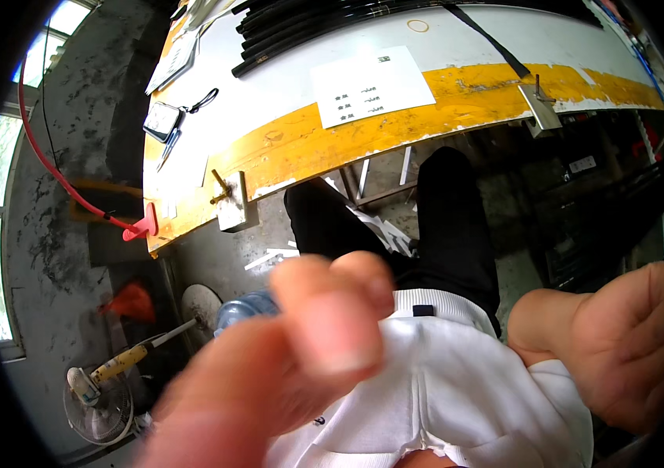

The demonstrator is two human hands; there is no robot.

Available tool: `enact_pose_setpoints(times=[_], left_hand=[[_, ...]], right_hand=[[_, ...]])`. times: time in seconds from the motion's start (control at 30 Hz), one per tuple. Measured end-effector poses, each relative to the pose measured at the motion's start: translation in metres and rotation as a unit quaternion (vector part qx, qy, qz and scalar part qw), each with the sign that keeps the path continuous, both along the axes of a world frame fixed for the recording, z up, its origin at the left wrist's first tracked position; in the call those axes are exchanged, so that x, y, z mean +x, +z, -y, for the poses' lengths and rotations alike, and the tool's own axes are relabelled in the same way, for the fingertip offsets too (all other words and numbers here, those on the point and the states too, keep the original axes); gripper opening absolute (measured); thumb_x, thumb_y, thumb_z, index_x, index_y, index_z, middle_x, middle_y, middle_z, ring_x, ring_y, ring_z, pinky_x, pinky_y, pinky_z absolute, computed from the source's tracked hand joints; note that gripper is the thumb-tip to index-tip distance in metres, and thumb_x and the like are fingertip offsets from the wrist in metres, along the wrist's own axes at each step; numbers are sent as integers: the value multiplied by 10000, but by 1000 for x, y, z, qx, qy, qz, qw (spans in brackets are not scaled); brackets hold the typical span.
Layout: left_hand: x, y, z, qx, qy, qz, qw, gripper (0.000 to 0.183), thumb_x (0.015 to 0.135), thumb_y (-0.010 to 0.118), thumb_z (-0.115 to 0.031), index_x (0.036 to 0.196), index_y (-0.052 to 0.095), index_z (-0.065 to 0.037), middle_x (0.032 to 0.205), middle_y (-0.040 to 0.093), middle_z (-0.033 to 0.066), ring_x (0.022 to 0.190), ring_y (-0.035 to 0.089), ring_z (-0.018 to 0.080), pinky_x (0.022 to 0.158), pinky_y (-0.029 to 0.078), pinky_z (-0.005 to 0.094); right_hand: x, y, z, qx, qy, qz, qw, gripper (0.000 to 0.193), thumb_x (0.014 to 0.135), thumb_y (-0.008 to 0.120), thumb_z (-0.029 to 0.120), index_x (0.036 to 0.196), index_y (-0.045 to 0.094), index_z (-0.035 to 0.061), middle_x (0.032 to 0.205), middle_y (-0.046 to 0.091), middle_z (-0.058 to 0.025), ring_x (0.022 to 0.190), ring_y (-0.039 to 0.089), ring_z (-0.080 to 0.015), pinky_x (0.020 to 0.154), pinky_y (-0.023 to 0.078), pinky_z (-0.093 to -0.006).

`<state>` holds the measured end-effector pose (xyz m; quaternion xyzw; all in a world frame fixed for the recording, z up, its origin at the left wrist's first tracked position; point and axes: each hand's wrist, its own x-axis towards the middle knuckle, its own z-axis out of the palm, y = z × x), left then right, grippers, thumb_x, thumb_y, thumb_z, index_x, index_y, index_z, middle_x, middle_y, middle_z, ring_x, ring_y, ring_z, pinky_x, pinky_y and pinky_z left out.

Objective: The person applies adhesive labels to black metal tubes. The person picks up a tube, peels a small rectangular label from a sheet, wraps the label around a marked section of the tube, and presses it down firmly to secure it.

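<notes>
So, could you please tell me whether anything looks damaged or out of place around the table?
Yes: white strips lie scattered on the floor like litter, and the table has a chipped yellow edge with pale patches.

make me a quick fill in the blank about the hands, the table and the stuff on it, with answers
1. The right hand looks sharper than the ____ hand.
2. The near edge of the table bears ____ metal clamps.
3. The long rods at its far side are coloured ____.

Missing words: left; two; black.
</notes>
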<state>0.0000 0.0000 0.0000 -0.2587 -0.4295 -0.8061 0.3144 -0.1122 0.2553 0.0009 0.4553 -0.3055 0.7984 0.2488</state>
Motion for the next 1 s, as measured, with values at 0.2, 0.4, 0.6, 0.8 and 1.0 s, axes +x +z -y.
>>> enact_pose_setpoints(times=[0.2, 0.4, 0.6, 0.8, 1.0], left_hand=[[-10, 0, 10, -11, 0, -10, 1000, 472, 922, 469, -584, 1272, 562, -282, 1346, 510, -39, 1266, 382, 245, 944, 340, 440], [-9, 1, 25, -39, 33, -51, 997, 461, 932, 533, -489, 1310, 510, -224, 1353, 462, 8, 1290, 344, 269, 950, 361, 408], [-23, -13, 54, -53, 155, 11, 987, 485, 943, 597, -394, 1348, 458, -167, 1359, 413, 54, 1314, 307, 294, 955, 382, 377], [-34, -46, 81, -87, 175, 276, 941, 125, 886, 691, -98, 894, 623, 6, 817, 623, 106, 777, 591, 206, 753, 490, 321], [-91, -48, 93, -648, 302, 299, 632, 442, 846, 716, -279, 1195, 609, -30, 1297, 573, 161, 1231, 528, 344, 984, 431, 438]], right_hand=[[-10, 10, -20, 47, 48, 3, 998, 383, 844, 636, 293, 477, 552, 223, 490, 586, 118, 405, 515, 12, 493, 382, -84], [-8, 22, 22, 131, 114, 8, 985, 317, 882, 604, 376, 644, 601, 166, 632, 619, 27, 542, 533, -72, 554, 364, -170], [-86, 0, 95, 302, -205, 13, 931, 163, 917, 558, 172, 900, 596, 14, 747, 588, -61, 587, 476, -137, 565, 394, -246], [-164, -56, 157, 645, -264, 34, 716, 113, 888, 620, 69, 982, 640, 9, 914, 648, -78, 786, 641, -198, 702, 510, -298], [-168, -95, 193, 651, -255, 29, 714, 149, 870, 642, 128, 970, 661, 18, 978, 643, -102, 969, 617, -275, 853, 503, -377]])
